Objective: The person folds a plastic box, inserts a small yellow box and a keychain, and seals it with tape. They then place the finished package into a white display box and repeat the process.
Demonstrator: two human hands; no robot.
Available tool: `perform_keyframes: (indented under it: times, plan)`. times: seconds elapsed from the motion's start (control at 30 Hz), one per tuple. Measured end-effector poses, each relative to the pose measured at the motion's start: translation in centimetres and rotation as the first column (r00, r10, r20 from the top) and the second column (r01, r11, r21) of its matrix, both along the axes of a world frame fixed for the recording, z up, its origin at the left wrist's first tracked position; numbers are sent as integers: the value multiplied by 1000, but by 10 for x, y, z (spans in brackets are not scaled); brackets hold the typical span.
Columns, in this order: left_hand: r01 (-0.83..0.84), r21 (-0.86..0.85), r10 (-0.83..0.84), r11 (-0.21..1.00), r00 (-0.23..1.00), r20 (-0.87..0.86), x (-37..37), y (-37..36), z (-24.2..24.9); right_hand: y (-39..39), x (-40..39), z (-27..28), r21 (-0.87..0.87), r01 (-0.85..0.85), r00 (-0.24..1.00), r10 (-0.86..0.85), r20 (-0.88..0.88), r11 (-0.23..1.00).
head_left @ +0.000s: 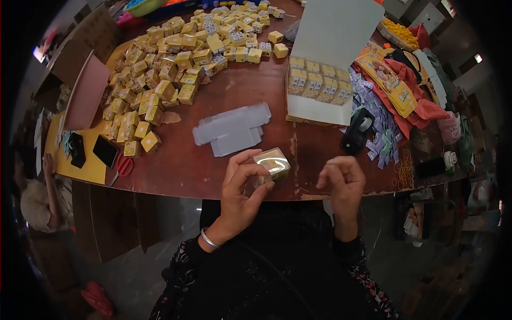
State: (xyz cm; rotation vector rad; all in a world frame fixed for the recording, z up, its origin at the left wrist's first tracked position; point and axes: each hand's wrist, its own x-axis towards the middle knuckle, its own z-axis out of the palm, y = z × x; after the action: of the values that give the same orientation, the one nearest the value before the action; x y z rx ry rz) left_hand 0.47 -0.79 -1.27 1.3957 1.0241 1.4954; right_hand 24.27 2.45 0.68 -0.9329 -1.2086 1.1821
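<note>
My left hand [241, 186], with a silver bracelet at its wrist, grips a small yellow box with a shiny clear plastic face [273, 164] between thumb and fingers, just over the table's front edge. To the right and apart from it, my right hand [344, 178] is raised with its fingers curled in; whether something small is between them is hidden. Beyond the held box lies an unfolded clear plastic box blank [234, 129], flat on the table. A white display carton [320, 109] stands open behind, with rows of small yellow boxes [319, 81] inside.
A big heap of small yellow boxes [154, 80] covers the table's back left. Red scissors [125, 166], a phone [105, 151] and a pink tub [85, 90] are at left. At right are a black tape dispenser [357, 132], purple packets [381, 141] and rubber bands [405, 169].
</note>
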Motion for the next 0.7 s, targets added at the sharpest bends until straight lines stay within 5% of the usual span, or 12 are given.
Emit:
perform_keyframes:
  times: [0.1, 0.2, 0.53, 0.63, 0.7]
  plan:
    - [-40, 116, 59, 992, 985, -163, 0, 0, 5, -16, -41, 24, -116, -240, 970, 234, -64, 964]
    - [-61, 196, 109, 979, 964, -244, -3, -2, 8, -15, -58, 16, -121, -294, 955, 289, -58, 948]
    - [-50, 193, 93, 980, 970, -225, -2, -4, 8, -12, -67, 21, -118, -74, 976, 96, 194, 990]
    - [-29, 109, 48, 994, 984, -171, -4, -5, 5, -7, -67, -2, 302, 32, 917, -149, 371, 953]
    - [3, 41, 1, 999, 995, -100, -5, -5, 4, 2, -63, -8, 660, -42, 831, -341, 440, 750]
